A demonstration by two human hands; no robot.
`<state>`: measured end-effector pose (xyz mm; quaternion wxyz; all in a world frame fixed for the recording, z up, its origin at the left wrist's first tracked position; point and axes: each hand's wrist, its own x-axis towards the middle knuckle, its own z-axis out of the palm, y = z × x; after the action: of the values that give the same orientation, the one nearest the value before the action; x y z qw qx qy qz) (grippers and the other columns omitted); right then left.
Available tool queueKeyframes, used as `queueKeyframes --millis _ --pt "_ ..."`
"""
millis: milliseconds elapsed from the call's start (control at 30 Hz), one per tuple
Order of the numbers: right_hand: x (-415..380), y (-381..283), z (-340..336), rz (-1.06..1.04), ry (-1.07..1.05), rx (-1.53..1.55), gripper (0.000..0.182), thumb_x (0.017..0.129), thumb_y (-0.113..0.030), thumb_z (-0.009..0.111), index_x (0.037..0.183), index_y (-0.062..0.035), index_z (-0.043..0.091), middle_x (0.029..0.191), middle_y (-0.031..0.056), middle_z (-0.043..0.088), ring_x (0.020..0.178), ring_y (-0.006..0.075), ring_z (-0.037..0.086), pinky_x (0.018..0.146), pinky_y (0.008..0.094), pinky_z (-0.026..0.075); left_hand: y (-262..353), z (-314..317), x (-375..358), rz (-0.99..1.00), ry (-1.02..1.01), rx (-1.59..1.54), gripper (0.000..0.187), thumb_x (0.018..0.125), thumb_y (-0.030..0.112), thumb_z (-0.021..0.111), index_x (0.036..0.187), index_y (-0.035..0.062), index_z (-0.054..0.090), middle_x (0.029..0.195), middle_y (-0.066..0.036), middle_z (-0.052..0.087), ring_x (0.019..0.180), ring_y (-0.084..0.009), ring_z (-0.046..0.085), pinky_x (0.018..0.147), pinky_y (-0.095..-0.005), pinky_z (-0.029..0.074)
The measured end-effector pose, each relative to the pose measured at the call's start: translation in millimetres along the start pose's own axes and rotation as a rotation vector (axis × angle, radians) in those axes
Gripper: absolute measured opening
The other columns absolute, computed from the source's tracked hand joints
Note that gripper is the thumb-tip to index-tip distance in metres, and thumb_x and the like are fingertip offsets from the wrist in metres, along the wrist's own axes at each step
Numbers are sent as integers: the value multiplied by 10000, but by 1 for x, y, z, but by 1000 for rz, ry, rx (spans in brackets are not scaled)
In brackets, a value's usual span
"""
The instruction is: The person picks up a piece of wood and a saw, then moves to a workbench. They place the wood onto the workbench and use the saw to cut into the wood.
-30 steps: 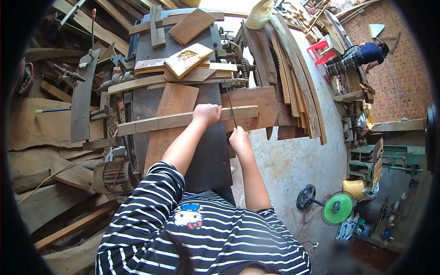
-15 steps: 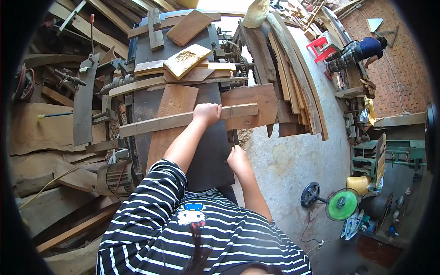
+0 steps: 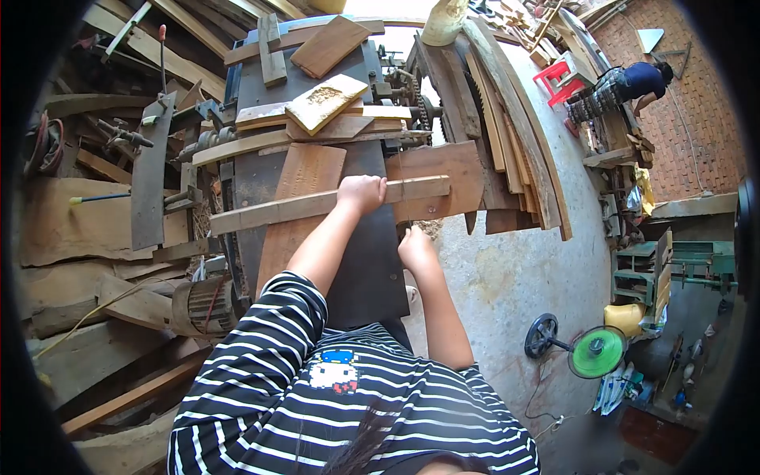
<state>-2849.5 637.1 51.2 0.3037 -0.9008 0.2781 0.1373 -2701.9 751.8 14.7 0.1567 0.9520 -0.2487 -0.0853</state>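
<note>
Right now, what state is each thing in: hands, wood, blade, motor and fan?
Left hand: closed on the wooden strip
Wooden strip: looks whole, lying across the brown board
Right hand: closed at the thin saw-like blade's near end
Thin saw-like blade: crossing the wooden strip; any cut unclear
Electric motor: running unclear
Green fan: on its base; spinning unclear

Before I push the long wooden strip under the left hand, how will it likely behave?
The strip looks straight and solid, so probably stiff. Its flat faces suggest sliding rather than rolling. It overhangs the brown board beneath on both sides, so pressing the left end might tip it.
</note>
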Motion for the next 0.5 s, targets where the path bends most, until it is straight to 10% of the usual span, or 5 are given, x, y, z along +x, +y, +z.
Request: queueKeyframes --millis 500 --pt "19 28 -16 -29 -42 49 300 935 -210 432 957 47 585 980 318 603 972 471 567 844 502 456 0 2 -2 5 5 -5 449 948 353 367 721 110 669 719 -136 678 682 -313 671 625 -436 531"
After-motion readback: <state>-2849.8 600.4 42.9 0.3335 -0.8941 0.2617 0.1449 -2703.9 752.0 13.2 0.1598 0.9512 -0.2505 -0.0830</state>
